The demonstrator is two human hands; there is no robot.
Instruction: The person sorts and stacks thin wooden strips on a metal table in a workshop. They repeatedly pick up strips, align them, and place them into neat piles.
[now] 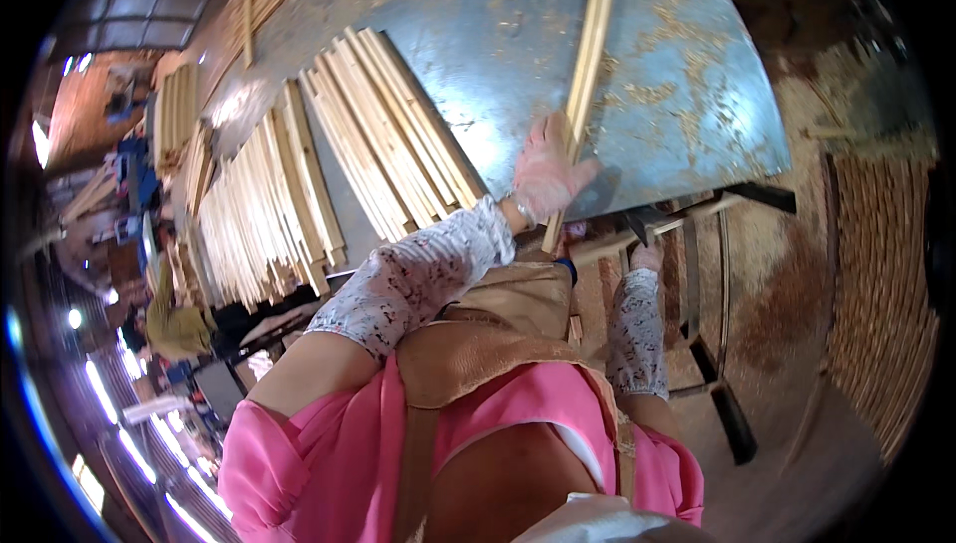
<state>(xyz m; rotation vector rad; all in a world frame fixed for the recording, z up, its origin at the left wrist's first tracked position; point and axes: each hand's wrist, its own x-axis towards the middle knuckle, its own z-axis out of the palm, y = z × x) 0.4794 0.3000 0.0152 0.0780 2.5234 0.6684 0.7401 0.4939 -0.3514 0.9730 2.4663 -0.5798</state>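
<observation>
My left hand (550, 169), in a pale pink glove, reaches across to the table's near edge. Its fingers are spread, with the thumb out to the right, and it rests on a pair of long, light wooden strips (590, 55). The strips lie side by side, pointing away from me, with their near end just past the table edge. Lower and to the right, my right hand (645, 256) is beside the edge, close under a dark metal piece (649, 222) and a light wooden bar (702, 212). Its fingers are mostly hidden, so any grip cannot be made out.
Left on the metal-topped table (478, 5) lie rows of wooden strips (383, 135) and a denser stack (264, 204). Sawdust and shavings (687, 65) are scattered at right. A dark metal frame (732, 413) stands below. A large strip pile (881, 294) sits far right.
</observation>
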